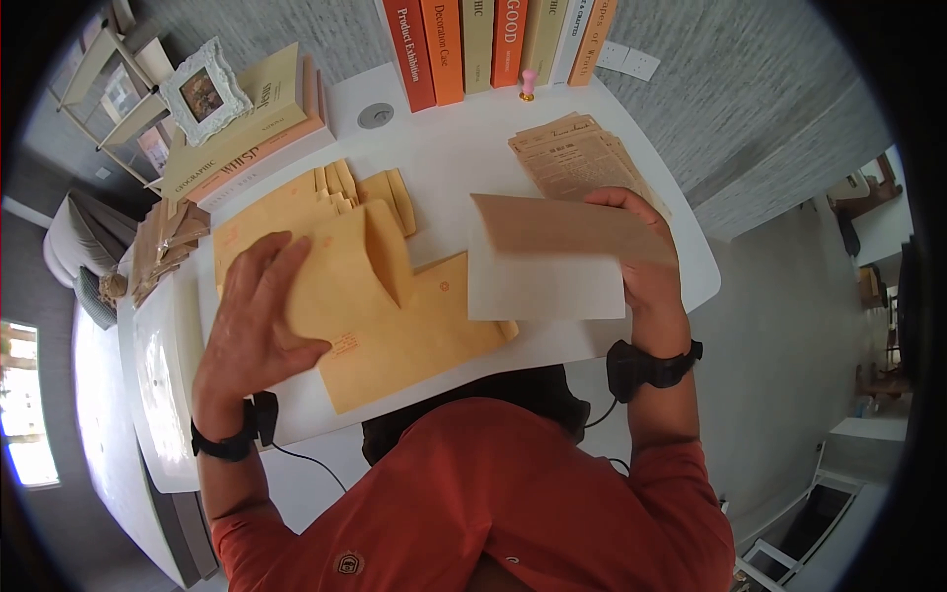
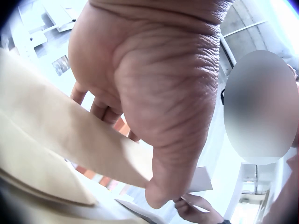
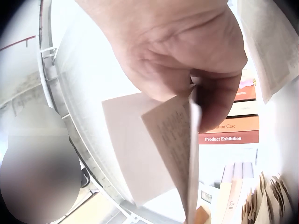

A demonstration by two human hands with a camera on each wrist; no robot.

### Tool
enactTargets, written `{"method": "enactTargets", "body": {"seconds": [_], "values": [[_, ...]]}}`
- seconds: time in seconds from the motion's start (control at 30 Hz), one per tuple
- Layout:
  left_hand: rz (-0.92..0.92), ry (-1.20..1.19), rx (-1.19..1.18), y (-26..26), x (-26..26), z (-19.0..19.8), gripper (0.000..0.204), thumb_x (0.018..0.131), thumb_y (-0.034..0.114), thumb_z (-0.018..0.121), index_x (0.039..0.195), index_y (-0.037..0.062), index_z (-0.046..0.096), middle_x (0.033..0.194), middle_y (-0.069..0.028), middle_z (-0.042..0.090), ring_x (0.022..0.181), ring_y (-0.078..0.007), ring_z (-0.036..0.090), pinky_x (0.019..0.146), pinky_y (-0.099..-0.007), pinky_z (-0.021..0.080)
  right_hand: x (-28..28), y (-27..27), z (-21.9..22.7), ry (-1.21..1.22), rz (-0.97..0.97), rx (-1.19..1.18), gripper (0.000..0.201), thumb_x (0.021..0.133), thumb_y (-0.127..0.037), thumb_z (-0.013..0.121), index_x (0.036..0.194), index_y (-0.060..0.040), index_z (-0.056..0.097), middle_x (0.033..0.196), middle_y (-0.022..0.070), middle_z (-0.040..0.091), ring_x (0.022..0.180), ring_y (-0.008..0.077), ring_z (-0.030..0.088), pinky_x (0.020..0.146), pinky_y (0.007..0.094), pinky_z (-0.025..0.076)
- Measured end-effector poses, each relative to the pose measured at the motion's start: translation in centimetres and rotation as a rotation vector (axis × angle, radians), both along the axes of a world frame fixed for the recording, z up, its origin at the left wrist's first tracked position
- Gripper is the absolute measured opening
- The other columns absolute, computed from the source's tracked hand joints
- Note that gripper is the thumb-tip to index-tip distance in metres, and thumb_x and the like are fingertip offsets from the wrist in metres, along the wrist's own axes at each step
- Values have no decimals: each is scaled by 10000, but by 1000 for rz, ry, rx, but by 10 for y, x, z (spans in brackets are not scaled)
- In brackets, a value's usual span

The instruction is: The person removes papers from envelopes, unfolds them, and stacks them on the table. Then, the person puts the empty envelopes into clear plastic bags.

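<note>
In the head view my left hand [image 1: 252,316] holds a yellow-brown envelope [image 1: 340,281] by its left side, its mouth gaping toward the right. Beneath it another envelope [image 1: 434,335] lies flat near the table's front edge. My right hand [image 1: 646,257] pinches a brown printed sheet [image 1: 572,229] together with white paper [image 1: 543,286], right of the envelope and apart from it. The left wrist view shows fingers behind the raised envelope [image 2: 70,135] and the thumb at its edge. In the right wrist view, print shows on the sheet [image 3: 170,140] between my thumb and fingers.
Stacked envelopes [image 1: 256,222] lie at the left, with brown paper bundles [image 1: 163,247] beyond. Printed sheets [image 1: 572,153] lie back right. Upright books [image 1: 444,49], a pink-handled stamp [image 1: 528,84] and a book stack [image 1: 252,128] bearing a picture frame [image 1: 202,94] stand at the back.
</note>
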State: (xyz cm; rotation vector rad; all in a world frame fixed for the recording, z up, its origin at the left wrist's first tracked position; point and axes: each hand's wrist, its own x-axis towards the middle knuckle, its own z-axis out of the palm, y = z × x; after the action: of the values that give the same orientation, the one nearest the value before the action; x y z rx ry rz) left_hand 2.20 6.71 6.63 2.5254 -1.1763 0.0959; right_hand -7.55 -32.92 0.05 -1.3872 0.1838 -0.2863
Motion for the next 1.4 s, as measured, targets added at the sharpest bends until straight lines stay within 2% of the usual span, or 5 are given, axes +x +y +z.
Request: {"method": "enactTargets", "body": {"seconds": [0.17,0.53,0.7,1.0,1.4], "values": [[182,-153,138,7,23,-15,1009,560,190,910,1459,80,465,1430,-199,476,1305,-424,463,1110,-504,383,6,9,-14,96,43,141,283,966,-135,675,1182,44,640,1093,92,693,952,125,663,848,271,546],[-327,-360,-244,-73,-20,-26,280,730,32,740,1010,54,735,1150,-87,687,1144,-312,619,1009,-482,468,-2,59,-1,105,221,216,496,992,-102,615,1432,38,435,1150,129,684,986,150,681,855,297,565],[-216,-111,-437,-67,-16,-37,337,706,-51,719,1027,49,723,1032,-90,709,964,-279,676,882,-404,537,-17,39,3,4,269,388,465,1007,-76,560,1445,16,434,1106,115,674,869,135,658,793,282,559],[-125,252,-640,-73,-24,-30,152,888,-2,723,1037,30,722,977,-119,712,820,-237,690,733,-312,548,-17,42,24,-484,47,-640,235,987,-68,621,1203,20,646,1025,73,688,897,158,620,876,288,496],[-140,983,-847,-83,-26,-33,180,1020,120,620,1105,-21,694,929,-32,701,827,-92,644,775,-267,535,-25,36,-6,-100,147,93,282,1014,-220,657,1191,-3,691,980,-9,689,815,22,541,687,171,411]]}}
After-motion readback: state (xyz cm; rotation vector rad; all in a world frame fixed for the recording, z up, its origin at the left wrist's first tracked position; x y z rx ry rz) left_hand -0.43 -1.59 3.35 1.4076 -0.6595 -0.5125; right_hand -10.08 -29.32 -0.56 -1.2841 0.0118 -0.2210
